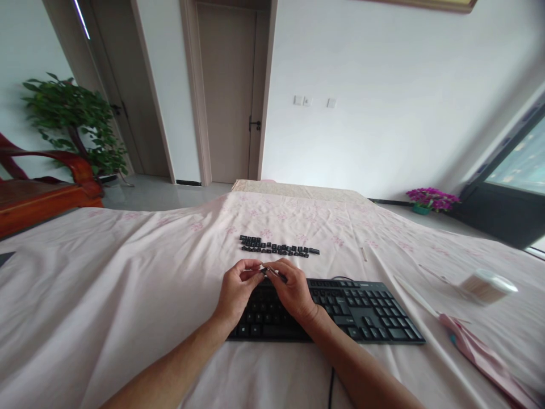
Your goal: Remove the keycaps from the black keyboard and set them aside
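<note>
A black keyboard point(366, 309) lies on the pink flowered sheet point(128, 272) in front of me. Both my hands hover over its left end and meet at the fingertips. My left hand point(235, 292) is closed in a pinch against a small dark piece point(264, 271), likely a keycap. My right hand point(293, 288) is closed round a thin dark tool point(276, 275) that points at that piece. Beyond the hands, several removed black keycaps point(276, 246) lie in rows on the sheet.
A round container of cotton swabs point(485, 286) lies at the right, with thin sticks point(415, 295) and a pink cloth item point(485, 355) near it. The keyboard cable point(331, 386) runs toward me. A wooden chair point(46, 187), a plant point(76, 116) and doors stand behind.
</note>
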`<state>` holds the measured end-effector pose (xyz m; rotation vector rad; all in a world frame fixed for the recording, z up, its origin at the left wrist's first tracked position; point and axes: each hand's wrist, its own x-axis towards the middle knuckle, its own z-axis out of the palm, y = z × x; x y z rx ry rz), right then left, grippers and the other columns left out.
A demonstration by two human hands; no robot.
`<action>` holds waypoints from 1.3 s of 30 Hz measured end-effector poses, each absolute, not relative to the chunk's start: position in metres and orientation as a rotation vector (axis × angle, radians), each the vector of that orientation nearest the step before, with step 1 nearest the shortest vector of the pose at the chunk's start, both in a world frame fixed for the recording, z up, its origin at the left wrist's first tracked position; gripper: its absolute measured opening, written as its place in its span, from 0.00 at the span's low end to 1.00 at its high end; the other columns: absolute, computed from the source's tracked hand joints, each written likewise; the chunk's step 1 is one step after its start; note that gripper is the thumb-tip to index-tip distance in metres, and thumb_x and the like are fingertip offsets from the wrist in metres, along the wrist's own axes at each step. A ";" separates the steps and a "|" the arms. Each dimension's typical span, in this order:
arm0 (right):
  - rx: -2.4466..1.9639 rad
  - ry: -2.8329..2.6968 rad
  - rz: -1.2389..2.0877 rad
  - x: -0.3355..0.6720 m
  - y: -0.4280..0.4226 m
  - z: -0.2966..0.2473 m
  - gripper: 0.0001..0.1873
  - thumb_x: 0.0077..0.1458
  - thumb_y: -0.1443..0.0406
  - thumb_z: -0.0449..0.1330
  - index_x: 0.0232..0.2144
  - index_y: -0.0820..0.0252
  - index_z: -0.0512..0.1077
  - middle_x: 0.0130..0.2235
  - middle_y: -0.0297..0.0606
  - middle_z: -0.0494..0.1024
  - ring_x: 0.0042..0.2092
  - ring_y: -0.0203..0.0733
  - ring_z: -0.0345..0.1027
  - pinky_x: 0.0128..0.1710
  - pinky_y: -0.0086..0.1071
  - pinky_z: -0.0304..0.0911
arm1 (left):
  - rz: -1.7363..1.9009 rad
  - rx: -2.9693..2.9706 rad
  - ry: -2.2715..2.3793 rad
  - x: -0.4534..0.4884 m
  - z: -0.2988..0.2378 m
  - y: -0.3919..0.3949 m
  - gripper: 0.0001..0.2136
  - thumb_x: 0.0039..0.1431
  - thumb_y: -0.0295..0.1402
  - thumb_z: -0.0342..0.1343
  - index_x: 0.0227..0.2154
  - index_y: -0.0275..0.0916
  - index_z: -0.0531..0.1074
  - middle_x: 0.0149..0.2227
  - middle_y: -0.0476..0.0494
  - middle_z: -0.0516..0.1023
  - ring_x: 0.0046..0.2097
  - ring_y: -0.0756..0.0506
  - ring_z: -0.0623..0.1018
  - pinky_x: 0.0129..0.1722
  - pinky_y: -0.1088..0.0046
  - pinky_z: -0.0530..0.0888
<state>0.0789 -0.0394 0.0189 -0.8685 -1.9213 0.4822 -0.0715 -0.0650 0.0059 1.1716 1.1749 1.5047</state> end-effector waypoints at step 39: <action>-1.768 -2.126 0.221 0.050 0.112 0.031 0.08 0.49 0.61 0.60 0.31 0.50 0.78 0.32 0.35 0.79 0.37 0.43 0.71 0.33 0.31 0.56 | 1.309 1.557 1.301 -0.074 0.009 -0.064 0.10 0.51 0.24 0.50 0.31 0.41 0.75 0.35 0.47 0.77 0.38 0.47 0.77 0.41 0.72 0.72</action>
